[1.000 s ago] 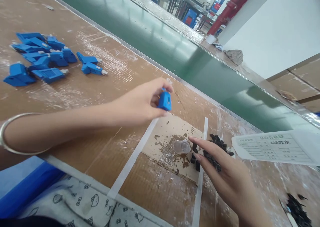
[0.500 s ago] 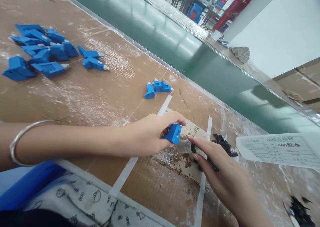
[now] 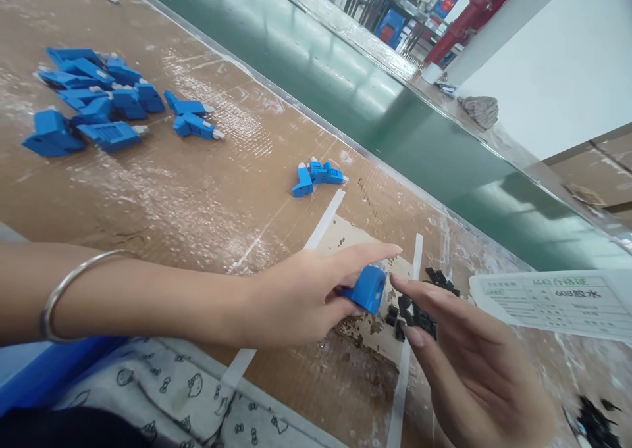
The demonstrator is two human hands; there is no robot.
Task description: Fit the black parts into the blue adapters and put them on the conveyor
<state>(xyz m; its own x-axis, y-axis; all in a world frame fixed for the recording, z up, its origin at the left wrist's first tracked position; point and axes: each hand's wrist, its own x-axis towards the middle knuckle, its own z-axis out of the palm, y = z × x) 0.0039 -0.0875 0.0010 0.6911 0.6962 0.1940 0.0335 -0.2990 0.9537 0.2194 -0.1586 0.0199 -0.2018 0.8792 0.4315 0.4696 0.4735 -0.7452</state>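
Observation:
My left hand [image 3: 301,297] is closed around a blue plastic part [image 3: 371,290], pinched between thumb and fingers with its end face turned right. The index finger stretches out above the part. To the right, my right hand [image 3: 474,362] has its thumb and index finger apart, the index fingertip close to the blue part. Small black pieces [image 3: 407,310] show in the gap between those fingertips; they seem to lie beyond the hand, though contact is hard to judge. Beneath both hands is a stained beige card [image 3: 345,234] between white tape strips.
Blue parts with white tips lie in a heap [image 3: 113,99] at the far left and a small group [image 3: 318,177] beyond the card. More black pieces [image 3: 595,422] sit lower right. A printed label [image 3: 553,303] sticks out from the right. A green belt [image 3: 336,106] runs behind the table.
My right hand has drawn back and its fingertips have spread. The blue part has moved slightly right and down in my left hand. A clear cylindrical item between the hands no longer shows.

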